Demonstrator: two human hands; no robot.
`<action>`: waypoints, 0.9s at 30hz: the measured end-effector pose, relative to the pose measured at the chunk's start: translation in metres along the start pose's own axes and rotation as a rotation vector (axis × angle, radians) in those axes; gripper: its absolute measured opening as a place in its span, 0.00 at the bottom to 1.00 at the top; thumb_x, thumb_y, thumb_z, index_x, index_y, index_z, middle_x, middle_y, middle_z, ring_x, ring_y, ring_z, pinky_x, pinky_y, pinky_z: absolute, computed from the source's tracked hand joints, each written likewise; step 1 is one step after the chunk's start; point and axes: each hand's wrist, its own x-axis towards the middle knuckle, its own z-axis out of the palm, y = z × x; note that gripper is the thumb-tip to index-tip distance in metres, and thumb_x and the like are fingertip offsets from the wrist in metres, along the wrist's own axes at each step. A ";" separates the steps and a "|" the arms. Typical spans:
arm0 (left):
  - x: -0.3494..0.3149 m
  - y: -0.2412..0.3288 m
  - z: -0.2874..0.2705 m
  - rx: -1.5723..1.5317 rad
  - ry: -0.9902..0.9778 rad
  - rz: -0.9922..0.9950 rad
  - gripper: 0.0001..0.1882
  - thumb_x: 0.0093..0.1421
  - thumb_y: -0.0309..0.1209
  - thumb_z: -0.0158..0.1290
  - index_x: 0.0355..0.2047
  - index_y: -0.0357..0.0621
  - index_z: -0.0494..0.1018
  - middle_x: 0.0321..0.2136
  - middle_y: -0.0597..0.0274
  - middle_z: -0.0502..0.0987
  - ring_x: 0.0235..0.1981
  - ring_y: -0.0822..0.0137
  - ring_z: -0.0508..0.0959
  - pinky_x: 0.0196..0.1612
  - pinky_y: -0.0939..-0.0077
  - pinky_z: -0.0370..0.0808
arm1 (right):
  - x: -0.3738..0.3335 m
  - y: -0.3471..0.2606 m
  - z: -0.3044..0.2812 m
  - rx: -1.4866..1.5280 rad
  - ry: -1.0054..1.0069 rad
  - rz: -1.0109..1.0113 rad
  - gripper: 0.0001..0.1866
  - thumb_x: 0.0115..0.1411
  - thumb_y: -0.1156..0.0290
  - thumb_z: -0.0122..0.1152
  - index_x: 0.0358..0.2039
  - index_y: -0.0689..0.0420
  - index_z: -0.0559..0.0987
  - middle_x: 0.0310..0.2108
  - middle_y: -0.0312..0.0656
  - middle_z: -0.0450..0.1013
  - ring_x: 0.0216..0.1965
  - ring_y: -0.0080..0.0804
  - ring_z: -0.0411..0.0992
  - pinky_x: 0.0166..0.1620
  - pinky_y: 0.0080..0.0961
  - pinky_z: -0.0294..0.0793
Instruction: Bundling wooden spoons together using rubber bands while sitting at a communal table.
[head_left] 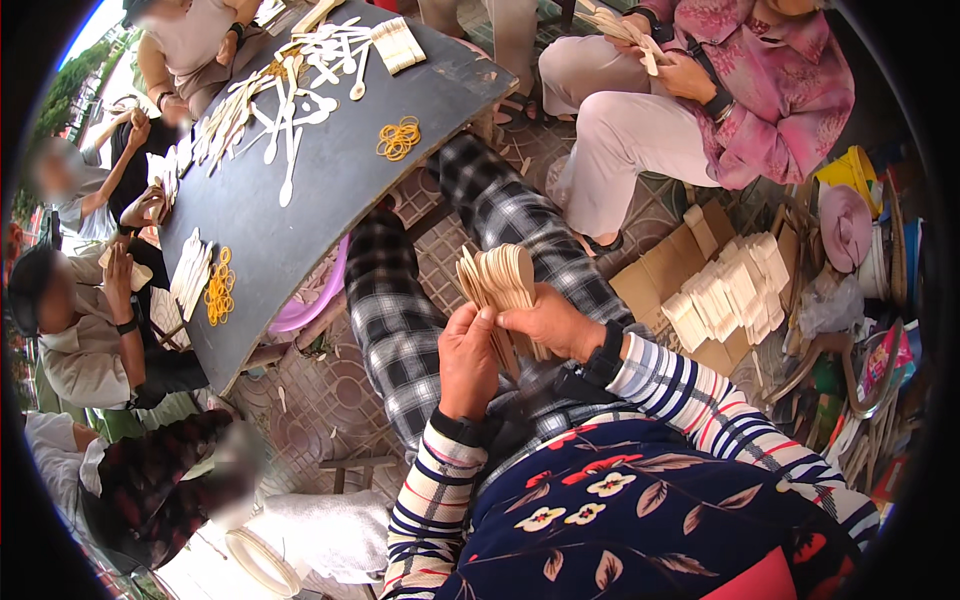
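Navy flower-printed cloth apron (pixel 625 515) nearest; just beyond it, left hand (pixel 467 365) and right hand (pixel 558 322) together grip an upright bundle of pale wooden spoons (pixel 507 276), judged light, stiff, liable to slide, best held mid-length.

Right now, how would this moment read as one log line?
left hand: gripping wooden spoons | right hand: gripping same bunch | table: loose spoons, yellow rubber bands | cardboard: pale wooden stacks

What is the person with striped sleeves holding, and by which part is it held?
A bunch of wooden spoons: the left hand and right hand grip it from both sides, just below the rounded ends.
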 end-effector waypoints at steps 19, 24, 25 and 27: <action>-0.007 0.004 0.000 -0.170 -0.136 -0.079 0.17 0.65 0.33 0.45 0.51 0.35 0.66 0.47 0.59 0.73 0.46 0.68 0.73 0.52 0.73 0.66 | -0.001 0.000 -0.002 -0.036 -0.108 0.025 0.17 0.46 0.75 0.60 0.39 0.64 0.77 0.31 0.39 0.75 0.32 0.25 0.73 0.36 0.22 0.72; -0.005 0.016 -0.003 -0.165 -0.178 -0.068 0.19 0.64 0.33 0.48 0.52 0.35 0.66 0.47 0.58 0.73 0.49 0.65 0.72 0.55 0.70 0.65 | -0.002 0.006 -0.008 0.079 -0.303 0.094 0.26 0.45 0.79 0.59 0.48 0.63 0.71 0.40 0.40 0.73 0.41 0.27 0.71 0.44 0.24 0.71; -0.003 0.016 -0.007 -0.173 -0.211 -0.073 0.19 0.63 0.32 0.49 0.51 0.35 0.66 0.47 0.58 0.73 0.49 0.65 0.72 0.55 0.70 0.66 | -0.001 0.007 -0.008 0.119 -0.364 0.158 0.32 0.44 0.82 0.59 0.54 0.61 0.67 0.45 0.40 0.71 0.47 0.28 0.70 0.48 0.24 0.70; 0.000 0.013 -0.011 -0.181 -0.244 -0.077 0.19 0.62 0.32 0.50 0.51 0.35 0.67 0.47 0.58 0.73 0.49 0.65 0.72 0.55 0.69 0.66 | -0.004 0.003 -0.005 0.123 -0.361 0.144 0.28 0.45 0.80 0.59 0.50 0.63 0.70 0.41 0.40 0.72 0.43 0.28 0.71 0.46 0.25 0.71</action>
